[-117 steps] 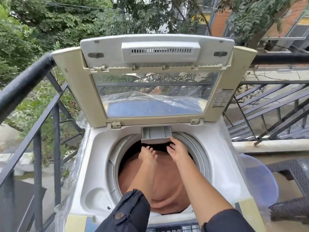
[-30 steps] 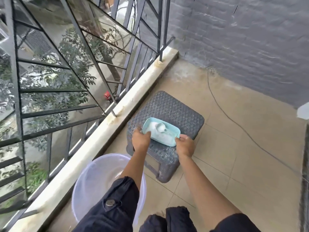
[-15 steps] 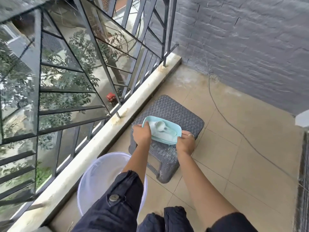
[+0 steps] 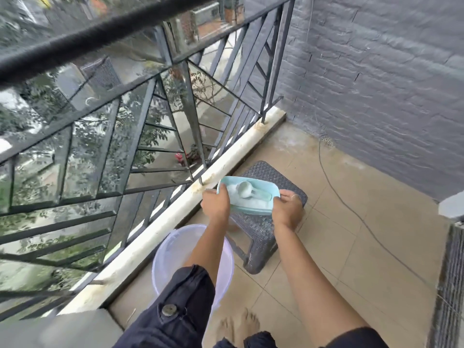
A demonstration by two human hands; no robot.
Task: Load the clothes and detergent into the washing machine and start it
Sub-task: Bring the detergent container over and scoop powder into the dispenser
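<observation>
A light blue detergent tray holds white powder and a white scoop. My left hand grips its left end and my right hand grips its right end. The tray is lifted off the grey woven stool and tilts slightly toward me. The washing machine is out of view.
A translucent plastic basin stands on the tiled floor below my left arm. A black metal railing and its white curb run along the left. A grey brick wall closes the far side. A thin cable crosses the floor.
Both hands left the washer drum and took hold of the tray on the stool. Over the last second they have raised it off the stool as my view lifts.
</observation>
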